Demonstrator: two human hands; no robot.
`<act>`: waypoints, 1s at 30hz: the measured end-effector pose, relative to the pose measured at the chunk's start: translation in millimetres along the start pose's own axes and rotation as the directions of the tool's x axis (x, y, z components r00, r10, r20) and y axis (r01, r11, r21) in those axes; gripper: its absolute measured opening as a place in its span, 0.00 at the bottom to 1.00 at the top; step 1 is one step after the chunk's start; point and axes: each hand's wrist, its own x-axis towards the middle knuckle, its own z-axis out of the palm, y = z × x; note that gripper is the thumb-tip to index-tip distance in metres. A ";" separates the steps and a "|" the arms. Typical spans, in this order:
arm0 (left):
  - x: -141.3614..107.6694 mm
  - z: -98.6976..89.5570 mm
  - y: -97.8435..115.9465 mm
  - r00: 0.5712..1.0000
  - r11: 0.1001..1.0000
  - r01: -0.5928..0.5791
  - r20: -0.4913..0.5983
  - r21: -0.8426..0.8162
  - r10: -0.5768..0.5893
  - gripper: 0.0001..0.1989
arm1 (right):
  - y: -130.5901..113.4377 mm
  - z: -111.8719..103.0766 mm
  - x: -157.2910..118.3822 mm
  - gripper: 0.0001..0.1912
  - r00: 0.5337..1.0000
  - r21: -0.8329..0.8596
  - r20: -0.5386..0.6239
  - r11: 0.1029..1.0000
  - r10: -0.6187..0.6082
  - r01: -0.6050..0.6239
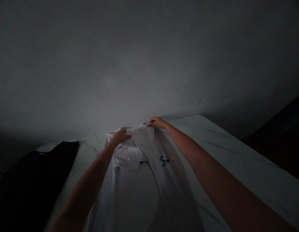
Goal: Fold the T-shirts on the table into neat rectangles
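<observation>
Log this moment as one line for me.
left hand: on white garment | right hand: pinching its far edge | black garment: lying left

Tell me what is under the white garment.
The veined white tabletop shows on both sides of the white garment; anything else directly beneath is covered by the cloth.
</observation>
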 end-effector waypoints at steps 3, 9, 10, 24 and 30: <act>-10.2 -8.9 -2.5 0.993 0.983 0.110 0.058 -0.148 -0.103 0.17 | -3.5 8.6 4.6 0.22 1.000 -0.079 -0.025 0.997 0.015 -0.017; -22.8 -3.1 -12.4 0.994 0.983 0.097 -0.066 0.159 -0.088 0.15 | -4.7 27.0 7.8 0.18 0.993 -0.293 -0.083 0.950 0.085 -0.106; -22.9 -2.2 -14.7 0.994 0.976 0.083 -0.080 0.200 -0.068 0.14 | -4.9 29.4 7.2 0.18 0.991 -0.322 -0.100 0.939 0.094 -0.121; -35.8 -0.6 -23.3 0.991 0.969 0.033 -0.132 0.243 0.000 0.10 | -12.6 24.4 -1.4 0.21 0.986 -0.600 -0.143 0.785 0.085 -0.155; -42.0 6.4 -14.9 0.986 0.904 0.038 -0.163 0.427 0.035 0.08 | -17.2 30.4 -9.4 0.21 0.973 -0.636 -0.201 0.740 0.112 -0.217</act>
